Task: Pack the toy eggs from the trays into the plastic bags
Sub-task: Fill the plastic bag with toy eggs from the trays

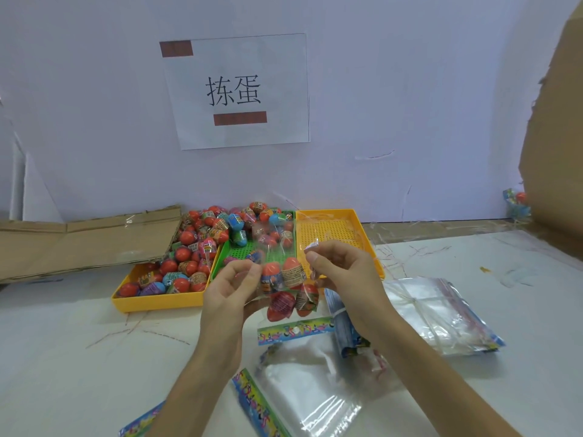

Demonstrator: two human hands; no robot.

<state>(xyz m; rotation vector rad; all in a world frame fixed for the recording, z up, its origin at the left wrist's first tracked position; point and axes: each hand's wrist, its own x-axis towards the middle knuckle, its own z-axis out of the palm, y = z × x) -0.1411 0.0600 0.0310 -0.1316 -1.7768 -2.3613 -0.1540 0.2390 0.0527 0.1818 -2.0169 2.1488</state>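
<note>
Sealing a filled bag. We hold a clear plastic bag [285,280] above the middle of the table [63,342], in front of the trays; it carries several toy eggs [291,272], which hang at its lower end. Our left hand [232,287] pinches the bag's left side between thumb and fingertips, and our right hand [339,266] pinches the upper right edge near a small white tab. More loose eggs [202,244] fill the yellow tray [157,302] toward the table's far left and the back of the green tray [243,252] beside it; a second yellow tray [372,244] to the right holds none that we can see. Spare bags [438,313] lie stacked at the right edge of the work area, others [303,386] near the front edge. We judge the step to be closing the mouth: we should keep the eggs settled low, draw the opening taut between both pinches, and align the two lips before pressing. Whether the seal has begun we cannot tell.
</note>
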